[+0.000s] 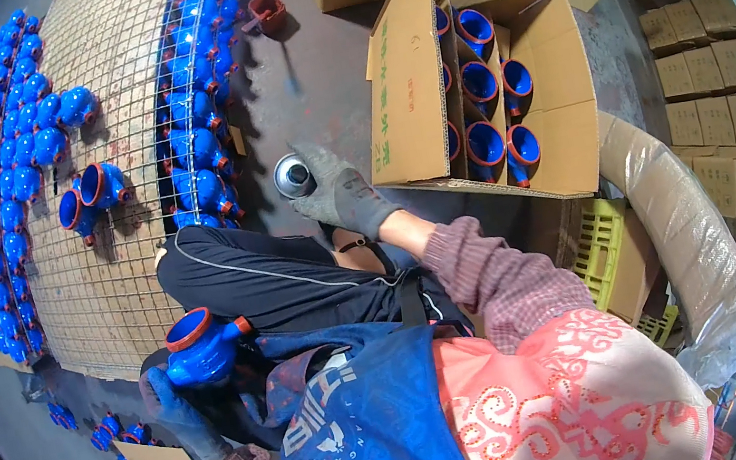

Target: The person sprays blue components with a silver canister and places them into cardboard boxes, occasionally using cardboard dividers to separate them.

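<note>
In my left hand (172, 403), gloved in blue-grey, is a glossy blue cast housing (208, 359) with a wide round mouth rimmed in red and a red-ended side spout. It is held above my lap, mouth tilted up. My right hand (340, 186), in a grey glove, is closed around a small can (293, 176) with a pale rim and dark centre, seen end-on. That hand is above the floor, between the wire-mesh rack and the open carton (409, 93). Inside the carton, several similar blue housings (477, 83) sit between cardboard dividers.
At left a wire-mesh rack (110, 88) over cardboard bears rows of blue housings (41, 113) and two loose ones (96, 186). A red scoop-like container (267, 15) is on the floor. To the right are a yellow crate (603, 241), a plastic-wrapped roll (676, 229) and stacked cartons (704, 104).
</note>
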`<action>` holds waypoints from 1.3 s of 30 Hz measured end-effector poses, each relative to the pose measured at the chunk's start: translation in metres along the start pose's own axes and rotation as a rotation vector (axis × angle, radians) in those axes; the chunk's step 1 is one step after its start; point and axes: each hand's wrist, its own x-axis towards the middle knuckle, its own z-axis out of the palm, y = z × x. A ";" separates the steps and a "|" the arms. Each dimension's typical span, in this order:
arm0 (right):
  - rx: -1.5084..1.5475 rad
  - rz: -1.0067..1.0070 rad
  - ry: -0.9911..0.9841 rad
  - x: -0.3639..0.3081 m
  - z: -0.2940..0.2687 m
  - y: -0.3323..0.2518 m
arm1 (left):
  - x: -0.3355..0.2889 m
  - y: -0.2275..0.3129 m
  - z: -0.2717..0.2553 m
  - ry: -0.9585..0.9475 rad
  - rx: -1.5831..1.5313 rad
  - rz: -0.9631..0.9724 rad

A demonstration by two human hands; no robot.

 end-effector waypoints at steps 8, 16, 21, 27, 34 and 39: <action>0.761 -0.229 -0.061 0.017 -0.102 -0.154 | 0.002 -0.007 -0.053 0.158 0.070 0.228; 0.359 -1.034 -0.690 -0.021 -0.060 -0.301 | -0.042 0.065 -0.125 0.410 0.156 0.264; 0.319 -1.206 -0.822 -0.063 -0.016 -0.349 | -0.078 0.041 -0.173 0.551 0.294 0.316; 0.189 -1.366 -0.863 -0.095 0.022 -0.381 | -0.111 0.024 -0.207 0.592 0.413 0.247; 0.176 -1.316 -0.882 -0.102 0.040 -0.397 | -0.132 0.009 -0.223 0.563 0.251 0.143; 0.048 -1.431 -0.935 -0.119 0.040 -0.397 | -0.140 -0.007 -0.236 0.606 0.399 0.197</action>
